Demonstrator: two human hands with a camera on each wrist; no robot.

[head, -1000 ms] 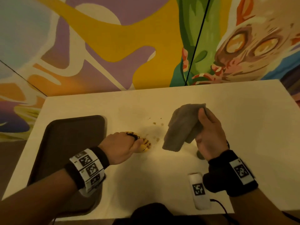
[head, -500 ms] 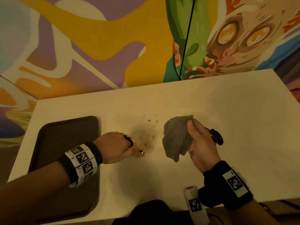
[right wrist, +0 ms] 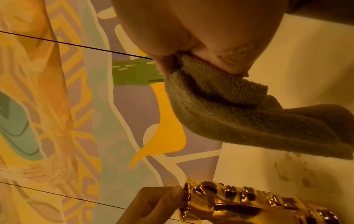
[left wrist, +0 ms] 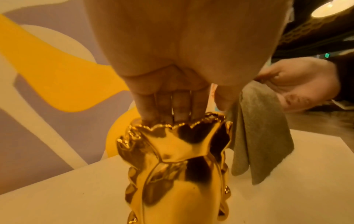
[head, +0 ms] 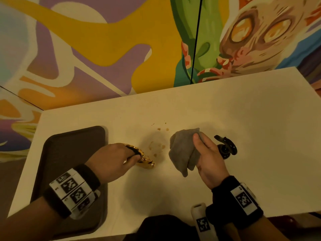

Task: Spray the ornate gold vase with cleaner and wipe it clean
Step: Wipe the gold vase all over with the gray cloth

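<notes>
Vase [left wrist: 178, 174] gripped at rim, left hand [head: 112, 160] fingers [left wrist: 162, 106] hooked inside mouth, base near table centre. Right hand [head: 208, 159] pinches grey cloth [head: 182, 150] at three o'clock, apart. Judgement: brace rim, wrap cloth round ridges.

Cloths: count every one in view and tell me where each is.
1. A grey cloth hangs from the right hand, above the white table, between the gold vase and the black spray bottle. Nothing shows whether another is hidden.

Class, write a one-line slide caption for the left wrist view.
Left hand grips the gold vase by its rim while the right hand holds a grey cloth beside it.
</notes>
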